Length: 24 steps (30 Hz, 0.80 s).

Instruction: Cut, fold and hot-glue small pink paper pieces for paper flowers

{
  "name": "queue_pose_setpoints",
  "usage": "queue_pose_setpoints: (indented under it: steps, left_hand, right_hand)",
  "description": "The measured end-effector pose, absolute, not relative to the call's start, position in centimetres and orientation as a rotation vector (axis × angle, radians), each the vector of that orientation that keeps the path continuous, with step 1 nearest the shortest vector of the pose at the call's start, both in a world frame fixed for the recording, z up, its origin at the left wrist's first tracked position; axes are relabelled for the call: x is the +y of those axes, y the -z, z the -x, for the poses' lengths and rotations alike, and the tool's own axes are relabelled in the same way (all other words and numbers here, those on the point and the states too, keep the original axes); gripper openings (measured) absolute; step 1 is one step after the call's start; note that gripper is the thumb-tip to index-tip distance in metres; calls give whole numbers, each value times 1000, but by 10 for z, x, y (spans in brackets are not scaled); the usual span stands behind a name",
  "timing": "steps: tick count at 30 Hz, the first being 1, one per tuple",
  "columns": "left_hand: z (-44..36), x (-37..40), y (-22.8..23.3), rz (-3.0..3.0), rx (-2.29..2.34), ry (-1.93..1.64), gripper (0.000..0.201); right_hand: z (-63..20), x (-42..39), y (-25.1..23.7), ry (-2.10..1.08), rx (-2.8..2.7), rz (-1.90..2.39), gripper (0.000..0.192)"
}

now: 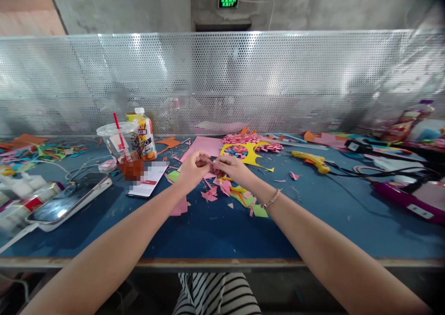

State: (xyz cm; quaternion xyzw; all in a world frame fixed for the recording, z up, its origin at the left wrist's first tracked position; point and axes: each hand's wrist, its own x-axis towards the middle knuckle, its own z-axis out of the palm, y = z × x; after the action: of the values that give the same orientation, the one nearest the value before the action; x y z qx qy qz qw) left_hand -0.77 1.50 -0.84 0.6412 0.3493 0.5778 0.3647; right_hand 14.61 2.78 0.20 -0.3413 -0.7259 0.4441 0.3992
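My left hand [194, 169] and my right hand [232, 167] meet over the middle of the table, fingertips pinched close together. Between them is what looks like a small piece of pink paper, mostly hidden by the fingers. Just below my hands lie folded pink paper pieces [209, 194] and green paper scraps [260, 210]. Behind them are a pink paper sheet [203, 147] and a yellow paper sheet [252, 153] with round cut-outs. Bunches of pink paper strips [269, 147] rest beside the yellow sheet.
At left stand a plastic cup [127, 152] with a red straw and a drink bottle [146, 136]; phones [71, 201] lie nearby. On the right are a yellow glue gun [311, 161], black cables and a purple power strip [406, 201]. A perforated metal screen [222, 83] borders the back.
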Motion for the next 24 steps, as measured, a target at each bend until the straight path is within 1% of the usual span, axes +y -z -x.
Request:
queue_pose_setpoints:
  steps: [5,9,16,21,24]
  left_hand:
    - [8,15,8,-1581,894,-1477,20]
    - [8,13,6,-1438,872,-1466,22]
    - [7,11,3,-1378,825,-1510,27]
    - [7,15,8,-1383,778,-1487,21]
    - [7,16,9,-1362,776,-1435,20]
  right_hand:
    - [-148,27,-4,-1183,-1828,809,24]
    - [-148,24,-5,-1133,-1847,810,24]
    - [-144,23,-4,-895,-1926,812,22]
    - [-144,22,-4,-541,-1988,924,18]
    - [-144,22,-3,-462,-1998,926,12]
